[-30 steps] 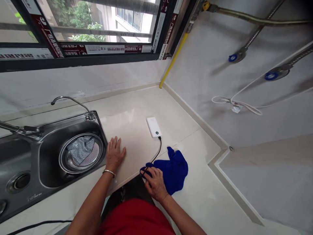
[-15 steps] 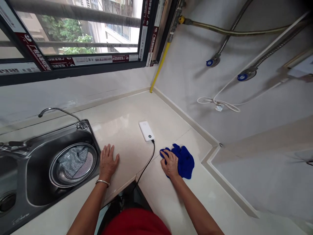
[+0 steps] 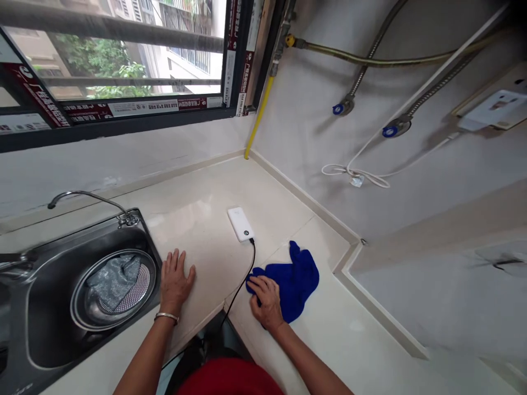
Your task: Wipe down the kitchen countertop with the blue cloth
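Observation:
My left hand (image 3: pixel 176 281) lies flat on the pale countertop (image 3: pixel 185 214), fingers stretched out, beside the sink's right edge. It holds nothing. Under my right hand (image 3: pixel 267 299) is a rumpled dark blue cloth (image 3: pixel 298 280), which spreads out to the right of the hand. The fingers curl over the cloth's left end and press it against the counter, near the front corner. A white power bank (image 3: pixel 240 223) rests between and beyond both hands, with a black cable (image 3: pixel 242 282) running from it over the counter's front edge.
At left is a steel sink (image 3: pixel 39 329) with a thin curved tap (image 3: pixel 88 193); a metal basin (image 3: pixel 76 307) in it holds a grey cloth (image 3: pixel 115 280). A yellow pipe (image 3: pixel 260 116) meets the counter at the back corner. Hoses and a bundled white cord (image 3: pixel 362 175) hang along the right wall.
My right hand has moved left and towards me, dragging the blue cloth along the counter. My left hand stays flat in place. The view has shifted slightly to the right.

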A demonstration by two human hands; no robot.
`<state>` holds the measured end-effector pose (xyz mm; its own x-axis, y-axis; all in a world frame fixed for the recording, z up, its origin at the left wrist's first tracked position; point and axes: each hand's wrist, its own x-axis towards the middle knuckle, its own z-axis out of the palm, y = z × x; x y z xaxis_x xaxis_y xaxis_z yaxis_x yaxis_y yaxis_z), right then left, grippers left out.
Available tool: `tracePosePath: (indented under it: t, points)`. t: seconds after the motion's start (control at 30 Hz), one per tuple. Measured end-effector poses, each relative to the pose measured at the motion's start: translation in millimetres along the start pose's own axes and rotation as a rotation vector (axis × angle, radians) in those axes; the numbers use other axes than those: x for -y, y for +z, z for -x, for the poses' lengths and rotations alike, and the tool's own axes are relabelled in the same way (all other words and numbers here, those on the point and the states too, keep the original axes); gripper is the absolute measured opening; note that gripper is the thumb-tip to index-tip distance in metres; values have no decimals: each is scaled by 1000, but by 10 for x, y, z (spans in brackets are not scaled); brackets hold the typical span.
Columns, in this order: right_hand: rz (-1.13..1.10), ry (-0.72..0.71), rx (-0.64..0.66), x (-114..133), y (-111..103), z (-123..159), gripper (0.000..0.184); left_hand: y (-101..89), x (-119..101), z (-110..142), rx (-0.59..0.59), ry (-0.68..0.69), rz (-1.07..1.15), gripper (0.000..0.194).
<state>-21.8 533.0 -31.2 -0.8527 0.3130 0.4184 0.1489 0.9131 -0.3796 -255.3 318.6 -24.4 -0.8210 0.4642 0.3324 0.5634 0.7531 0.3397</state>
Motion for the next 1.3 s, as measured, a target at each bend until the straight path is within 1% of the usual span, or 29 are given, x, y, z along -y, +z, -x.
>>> tracePosePath:
  t: [0.07, 0.13, 0.2, 0.27, 0.33, 0.43, 0.6, 0.73, 0.8, 0.83, 0.9, 0.97, 1.03, 1.13, 1.23, 1.3]
  points:
    - [-2, -34, 42, 100, -29, 97, 54, -5, 9, 2, 2, 7, -5, 59]
    - [15, -72, 92, 146, -97, 133, 59, -8, 18, 1, 10, 12, -7, 59]
    - [34, -108, 156, 126, -193, 104, 62, -8, 26, -3, 19, 18, -5, 60]
    - [50, -135, 220, 38, -285, 26, 65, -4, 33, -7, 20, 23, -5, 60]
    - [68, -130, 252, -104, -345, -78, 68, 2, 36, -12, 14, 29, -7, 61]
    - [111, -58, 215, -371, -348, -257, 67, 8, 39, -22, 9, 36, -6, 60]
    - [188, 65, 166, -915, -288, -597, 58, -7, 36, -44, 11, 45, -13, 59]
    - [307, 252, 64, -1377, -295, -877, 51, -28, 21, -52, 17, 47, -21, 58]
    - [363, 350, -1, -1507, -287, -982, 49, -33, 15, -51, 19, 39, -19, 57]
    - [380, 388, -29, -1529, -276, -1016, 48, -32, 14, -49, 17, 35, -16, 56]
    - [381, 425, -66, -1482, -241, -1035, 49, -28, 13, -49, 10, 28, -5, 56]
    - [346, 399, -73, -1331, -202, -983, 50, -21, 12, -51, 4, 20, 3, 57]
    - [295, 329, -55, -1107, -168, -868, 51, -12, 10, -52, 1, 14, 8, 58]
    - [227, 219, 0, -699, -127, -622, 53, 7, 10, -47, -1, 19, 13, 61]
    - [183, 135, 81, -290, -104, -341, 57, 25, 29, -38, -1, 26, 2, 63]
    - [155, 92, 134, -79, -120, -168, 60, 28, 51, -45, 5, 26, -13, 65]
